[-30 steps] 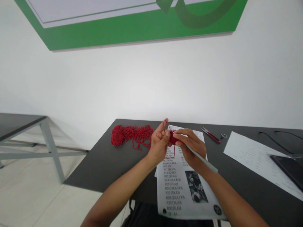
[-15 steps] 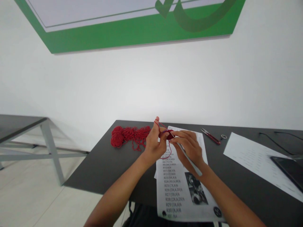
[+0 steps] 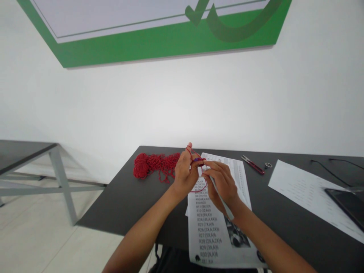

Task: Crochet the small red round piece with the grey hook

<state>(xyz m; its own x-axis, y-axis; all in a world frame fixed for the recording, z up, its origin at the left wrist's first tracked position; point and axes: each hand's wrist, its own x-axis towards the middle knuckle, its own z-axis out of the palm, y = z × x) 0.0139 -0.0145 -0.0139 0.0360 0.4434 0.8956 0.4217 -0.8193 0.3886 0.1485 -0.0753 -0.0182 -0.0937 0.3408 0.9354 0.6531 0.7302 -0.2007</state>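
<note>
My left hand [image 3: 184,172] pinches a small piece of red crochet work [image 3: 198,162], with red yarn looped over its raised index finger. A bit of purple shows at the edge of the piece. Closed around a grey-handled crochet hook [image 3: 223,199] is my right hand [image 3: 223,182]; the hook's tip meets the crochet work, partly hidden by fingers. A loose strand of yarn hangs below the hands over the printed pattern sheet [image 3: 203,227]. Left of my hands, a red yarn ball [image 3: 140,165] lies on the table with a tangled length of yarn [image 3: 162,163] beside it.
Red-handled scissors [image 3: 253,165] and a small metal ring [image 3: 268,165] lie right of the pattern sheet. Farther right are another paper [image 3: 301,193], a dark tablet-like device [image 3: 347,204] and black cables. A second table [image 3: 28,151] stands at left.
My right hand and the crochet hook have shifted slightly left and tilted, closer to my left hand. Less of the red crochet work shows between the hands.
</note>
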